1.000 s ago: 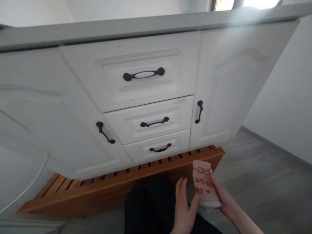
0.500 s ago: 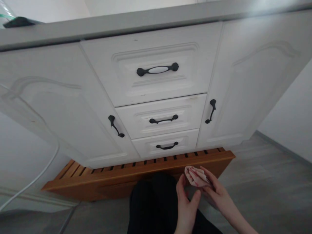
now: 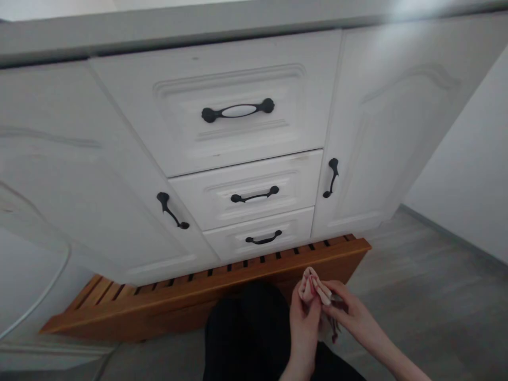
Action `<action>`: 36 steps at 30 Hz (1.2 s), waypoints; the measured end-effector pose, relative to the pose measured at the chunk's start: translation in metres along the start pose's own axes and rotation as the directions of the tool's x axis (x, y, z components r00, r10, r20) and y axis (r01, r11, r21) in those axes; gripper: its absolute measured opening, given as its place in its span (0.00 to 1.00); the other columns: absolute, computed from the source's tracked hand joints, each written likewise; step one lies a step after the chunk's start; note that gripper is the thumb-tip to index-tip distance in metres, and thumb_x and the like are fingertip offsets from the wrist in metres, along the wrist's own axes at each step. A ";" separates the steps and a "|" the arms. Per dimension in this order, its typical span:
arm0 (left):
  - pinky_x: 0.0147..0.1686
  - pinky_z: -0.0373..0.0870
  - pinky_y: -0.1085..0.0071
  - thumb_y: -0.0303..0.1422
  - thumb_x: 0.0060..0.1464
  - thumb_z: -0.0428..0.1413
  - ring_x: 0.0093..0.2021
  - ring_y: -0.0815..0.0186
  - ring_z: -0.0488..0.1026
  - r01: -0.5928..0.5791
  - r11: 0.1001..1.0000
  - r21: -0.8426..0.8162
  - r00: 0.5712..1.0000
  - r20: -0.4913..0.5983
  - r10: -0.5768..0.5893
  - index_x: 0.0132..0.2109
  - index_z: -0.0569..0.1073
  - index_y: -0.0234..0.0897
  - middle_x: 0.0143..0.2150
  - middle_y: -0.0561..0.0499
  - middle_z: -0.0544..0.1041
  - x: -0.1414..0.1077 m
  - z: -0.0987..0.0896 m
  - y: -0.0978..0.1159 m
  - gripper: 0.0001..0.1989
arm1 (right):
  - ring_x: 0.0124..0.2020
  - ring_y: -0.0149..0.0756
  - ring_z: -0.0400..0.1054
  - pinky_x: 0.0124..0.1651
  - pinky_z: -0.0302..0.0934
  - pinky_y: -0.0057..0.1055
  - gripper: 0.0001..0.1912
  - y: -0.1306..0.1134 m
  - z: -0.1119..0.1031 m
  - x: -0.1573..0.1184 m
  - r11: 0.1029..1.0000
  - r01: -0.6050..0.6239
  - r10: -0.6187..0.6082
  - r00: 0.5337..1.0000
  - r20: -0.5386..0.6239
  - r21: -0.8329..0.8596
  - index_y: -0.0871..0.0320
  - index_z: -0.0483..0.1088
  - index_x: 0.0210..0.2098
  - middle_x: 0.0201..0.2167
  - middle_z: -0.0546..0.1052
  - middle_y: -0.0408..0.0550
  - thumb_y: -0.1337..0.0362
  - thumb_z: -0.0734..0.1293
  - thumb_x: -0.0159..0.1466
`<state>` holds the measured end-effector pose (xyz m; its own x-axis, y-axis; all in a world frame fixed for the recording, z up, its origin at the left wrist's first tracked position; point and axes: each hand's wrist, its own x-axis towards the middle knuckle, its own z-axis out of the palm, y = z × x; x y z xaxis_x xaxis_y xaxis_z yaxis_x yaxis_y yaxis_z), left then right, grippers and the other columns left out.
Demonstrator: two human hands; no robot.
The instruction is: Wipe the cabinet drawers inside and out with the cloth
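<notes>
A small crumpled pink and white cloth is held between my two hands, low and right of the middle. My left hand pinches its left and lower side with thumb and fingers. On the right, my right hand grips its other edge, and a thin, dark reddish end hangs down below the fingers. The exact folds under the fingertips are hidden.
Ahead stands a white cabinet with three closed drawers and a door on each side, under a grey countertop. A slatted wooden bench runs along its foot. My dark-clad knees are below. A white cable hangs at left.
My left hand has closed on the cloth, which is now more bunched and upright, with an end hanging down. The view has shifted, moving the cabinet leftward.
</notes>
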<state>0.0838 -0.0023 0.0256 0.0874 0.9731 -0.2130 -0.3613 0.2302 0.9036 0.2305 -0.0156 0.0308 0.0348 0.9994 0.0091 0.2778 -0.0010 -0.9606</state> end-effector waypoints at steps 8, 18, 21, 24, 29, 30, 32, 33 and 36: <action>0.44 0.66 0.66 0.31 0.52 0.54 0.39 0.62 0.70 -0.169 0.838 0.519 0.981 0.011 0.191 0.32 0.72 0.40 0.36 0.51 0.72 0.010 0.004 -0.013 0.02 | 0.41 0.44 0.75 0.44 0.70 0.37 0.19 0.024 -0.040 0.004 0.955 -0.054 -0.026 0.964 -0.263 -0.291 0.54 0.74 0.37 0.38 0.79 0.51 0.45 0.63 0.64; 0.33 0.57 0.71 0.28 0.50 0.57 0.29 0.68 0.60 -0.023 0.867 0.498 0.990 -0.111 0.090 0.27 0.59 0.43 0.26 0.59 0.61 0.006 0.030 -0.014 0.13 | 0.47 0.43 0.74 0.51 0.69 0.39 0.16 0.020 -0.013 -0.010 0.913 -0.024 -0.083 0.967 -0.242 -0.408 0.52 0.72 0.49 0.46 0.77 0.51 0.52 0.62 0.68; 0.36 0.61 0.70 0.28 0.51 0.56 0.31 0.67 0.64 -0.034 0.914 0.405 0.994 -0.085 0.074 0.30 0.63 0.43 0.29 0.57 0.65 0.002 0.033 -0.010 0.08 | 0.50 0.42 0.73 0.55 0.69 0.40 0.17 0.028 -0.001 -0.016 0.915 0.086 -0.176 0.964 -0.197 -0.394 0.51 0.72 0.55 0.49 0.75 0.52 0.57 0.59 0.71; 0.41 0.66 0.68 0.31 0.52 0.56 0.36 0.65 0.69 -0.053 0.955 0.290 0.998 -0.028 0.064 0.34 0.67 0.41 0.33 0.54 0.69 -0.003 0.036 -0.004 0.03 | 0.51 0.44 0.73 0.54 0.70 0.42 0.21 0.036 0.003 -0.020 0.888 0.154 -0.267 0.940 -0.213 -0.432 0.50 0.70 0.61 0.51 0.75 0.53 0.60 0.59 0.71; 0.48 0.69 0.65 0.42 0.53 0.61 0.42 0.61 0.73 -0.013 0.989 0.147 1.000 0.009 0.012 0.39 0.69 0.40 0.39 0.49 0.74 -0.009 0.037 0.003 0.13 | 0.54 0.45 0.72 0.56 0.69 0.44 0.22 0.030 -0.001 -0.021 0.827 0.246 -0.400 0.890 -0.220 -0.506 0.47 0.68 0.63 0.54 0.76 0.52 0.63 0.61 0.70; 0.49 0.69 0.65 0.47 0.54 0.62 0.43 0.61 0.74 -0.001 0.992 0.130 1.000 -0.001 0.001 0.40 0.70 0.39 0.40 0.48 0.75 -0.008 0.036 0.003 0.17 | 0.55 0.44 0.71 0.56 0.69 0.44 0.22 0.026 -0.001 -0.021 0.812 0.271 -0.421 0.886 -0.197 -0.517 0.47 0.67 0.63 0.55 0.76 0.52 0.63 0.63 0.70; 0.53 0.69 0.64 0.54 0.53 0.61 0.47 0.59 0.74 0.019 0.996 0.091 1.000 -0.016 -0.018 0.40 0.70 0.39 0.43 0.46 0.76 -0.007 0.033 0.001 0.23 | 0.56 0.45 0.71 0.57 0.68 0.44 0.26 0.018 0.000 -0.022 0.781 0.313 -0.446 0.885 -0.133 -0.540 0.46 0.65 0.65 0.57 0.76 0.52 0.62 0.66 0.68; 0.54 0.68 0.63 0.56 0.53 0.61 0.49 0.58 0.74 0.030 0.997 0.069 0.999 -0.018 -0.029 0.40 0.69 0.39 0.44 0.46 0.77 -0.006 0.031 0.000 0.25 | 0.57 0.46 0.70 0.57 0.68 0.45 0.28 0.015 0.001 -0.022 0.764 0.327 -0.452 0.886 -0.100 -0.556 0.46 0.65 0.66 0.58 0.75 0.51 0.61 0.67 0.67; 0.52 0.69 0.64 0.59 0.51 0.62 0.47 0.59 0.75 0.093 0.996 0.016 0.994 -0.050 -0.092 0.39 0.68 0.39 0.42 0.47 0.76 -0.003 0.024 -0.006 0.27 | 0.60 0.49 0.69 0.58 0.67 0.48 0.29 0.014 0.002 -0.025 0.704 0.331 -0.449 0.893 -0.033 -0.628 0.41 0.67 0.65 0.61 0.74 0.50 0.62 0.68 0.65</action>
<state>0.1083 -0.0069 0.0297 0.0740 0.9467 -0.3136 -0.3370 0.3197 0.8856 0.2314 -0.0409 0.0166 -0.0623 0.8915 0.4486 0.8098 0.3079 -0.4994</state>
